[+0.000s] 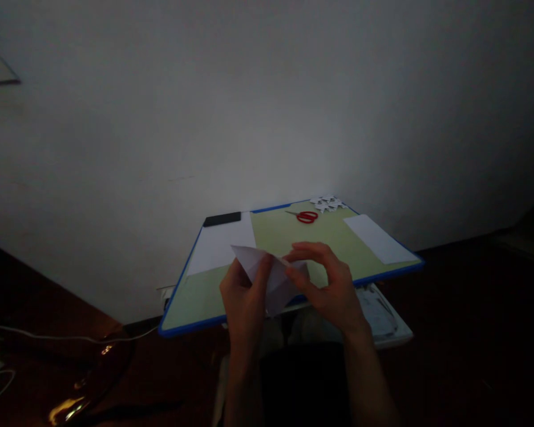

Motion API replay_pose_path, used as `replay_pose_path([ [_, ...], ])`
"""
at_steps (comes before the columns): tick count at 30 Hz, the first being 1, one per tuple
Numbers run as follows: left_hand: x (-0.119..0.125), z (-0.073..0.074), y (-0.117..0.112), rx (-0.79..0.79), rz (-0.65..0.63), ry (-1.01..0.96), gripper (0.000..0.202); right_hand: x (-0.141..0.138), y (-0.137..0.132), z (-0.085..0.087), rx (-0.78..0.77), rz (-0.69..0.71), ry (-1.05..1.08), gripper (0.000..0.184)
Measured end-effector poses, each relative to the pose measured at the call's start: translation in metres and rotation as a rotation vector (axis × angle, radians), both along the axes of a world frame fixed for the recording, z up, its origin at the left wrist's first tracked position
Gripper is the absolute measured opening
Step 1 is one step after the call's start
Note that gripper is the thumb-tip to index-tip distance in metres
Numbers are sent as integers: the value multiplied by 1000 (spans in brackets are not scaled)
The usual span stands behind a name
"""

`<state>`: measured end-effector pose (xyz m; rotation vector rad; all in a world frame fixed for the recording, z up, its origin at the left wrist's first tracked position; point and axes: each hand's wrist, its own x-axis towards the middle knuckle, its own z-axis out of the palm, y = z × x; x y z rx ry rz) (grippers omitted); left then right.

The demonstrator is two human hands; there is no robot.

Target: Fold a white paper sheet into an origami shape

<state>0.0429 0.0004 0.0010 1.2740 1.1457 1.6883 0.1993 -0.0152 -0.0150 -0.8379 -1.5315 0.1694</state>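
Both hands hold a folded white paper [267, 274] in the air above the near edge of a green board with a blue rim [338, 244]. My left hand [244, 299] grips the paper's left side with thumb and fingers closed on it. My right hand [327, 284] pinches its right side, fingers curled over the top. On the board lie red scissors [306, 217], a white paper cut-out [326, 203] at the far edge, a white sheet [220, 246] on the left and a white paper strip [378, 238] on the right.
A black flat object [221, 219] lies at the board's far left corner. A pale wall [267, 107] rises right behind the board. White cables [48, 338] run over the dark floor at left. Something white [378, 317] sits under the board's near right side.
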Motion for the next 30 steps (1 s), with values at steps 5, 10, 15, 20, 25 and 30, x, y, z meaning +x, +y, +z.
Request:
replay_pose_path([
  [5, 2, 1, 0, 6, -73, -49, 36, -6, 3, 4, 45, -8, -41, 8],
  [10, 2, -5, 3, 53, -90, -73, 29, -12, 2, 2, -16, -32, -38, 12],
  [15, 0, -5, 3, 66, -132, -57, 23, -11, 4, 2, -68, -11, 46, 18],
  [20, -4, -2, 0, 96, -192, -38, 24, -4, 4, 2, -104, 64, 71, 22],
  [25, -6, -1, 0, 143, -183, 59, 25, -3, 3, 2, -72, 57, 125, 25],
  [30, -7, -5, 0, 131, -219, 111, 34, -1, 3, 0, -66, 80, 138, 21],
])
